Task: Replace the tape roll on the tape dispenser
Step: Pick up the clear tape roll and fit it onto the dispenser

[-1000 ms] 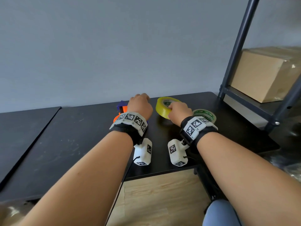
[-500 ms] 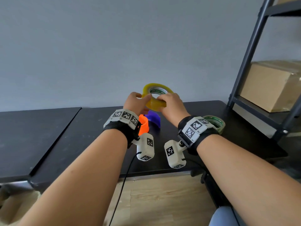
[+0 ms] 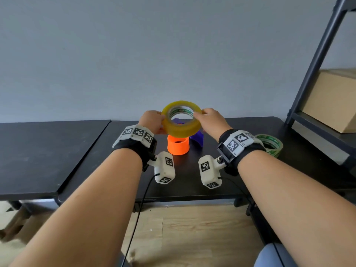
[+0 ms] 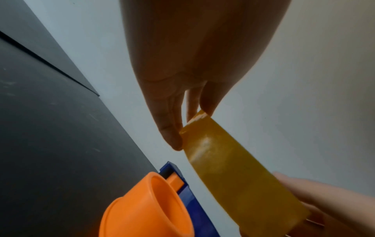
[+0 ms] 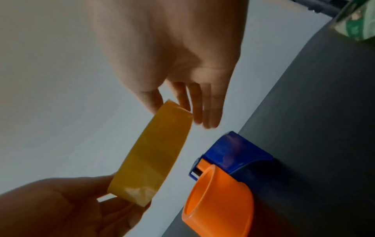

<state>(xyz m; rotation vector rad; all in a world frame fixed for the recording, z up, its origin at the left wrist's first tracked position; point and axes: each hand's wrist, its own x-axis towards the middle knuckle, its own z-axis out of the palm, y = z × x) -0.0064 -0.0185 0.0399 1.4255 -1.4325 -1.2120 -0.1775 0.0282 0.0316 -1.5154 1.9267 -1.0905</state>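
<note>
A yellow tape roll point(image 3: 181, 120) with a green-printed core hangs in the air between both hands, above the dispenser. My left hand point(image 3: 152, 122) pinches its left rim, my right hand point(image 3: 209, 120) pinches its right rim. The roll point(image 4: 233, 173) shows edge-on in the left wrist view, and in the right wrist view the roll point(image 5: 154, 154) is also edge-on. Below it on the black table stands the tape dispenser: an upright orange hub point(image 3: 178, 144) on a blue body point(image 3: 197, 138). The hub point(image 5: 219, 202) is bare, with nothing on it.
A second, greenish tape roll point(image 3: 270, 144) lies flat on the black table point(image 3: 192, 182) right of my right wrist. A dark metal shelf frame point(image 3: 316, 60) with a cardboard box point(image 3: 333, 99) stands at the right. Another black table point(image 3: 38, 151) adjoins on the left.
The yellow roll left the table and rose with both hands. The left hand moved off the dispenser onto the roll's left rim. The orange hub now stands uncovered.
</note>
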